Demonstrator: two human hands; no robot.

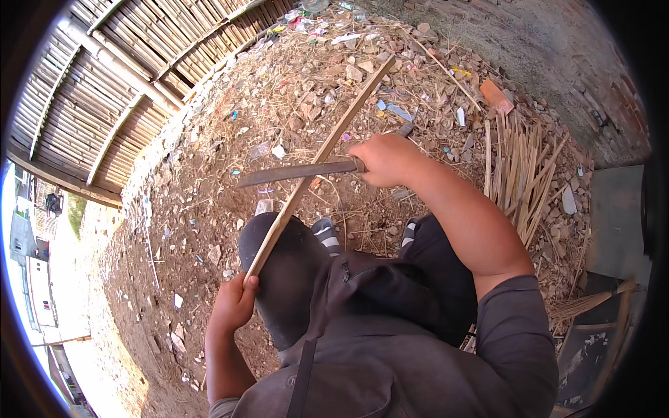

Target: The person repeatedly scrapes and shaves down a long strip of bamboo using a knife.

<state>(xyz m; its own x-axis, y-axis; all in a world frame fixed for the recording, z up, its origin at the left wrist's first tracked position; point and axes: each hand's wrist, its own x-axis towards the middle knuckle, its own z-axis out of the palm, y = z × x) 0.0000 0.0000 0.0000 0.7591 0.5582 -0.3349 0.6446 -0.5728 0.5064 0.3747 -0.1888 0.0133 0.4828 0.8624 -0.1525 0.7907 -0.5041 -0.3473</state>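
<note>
My left hand (233,303) is closed around the near end of a long, pale bamboo strip (343,124). From there the strip slants up and away to the right, passing over my dark-trousered left knee (268,240). My right hand (389,161) grips the handle of a machete (289,174), whose handle end pokes out beyond the fist. The dark blade points left and crosses the strip near its middle, appearing to lie over it. Whether the edge touches the strip I cannot tell.
A pile of split bamboo strips (523,167) lies to the right, near a brick piece (496,96). Rubble and litter cover the dirt ground (202,230). A bamboo fence (118,76) stands at far left, a wall (550,49) at far right. My sandalled feet (326,235) are below.
</note>
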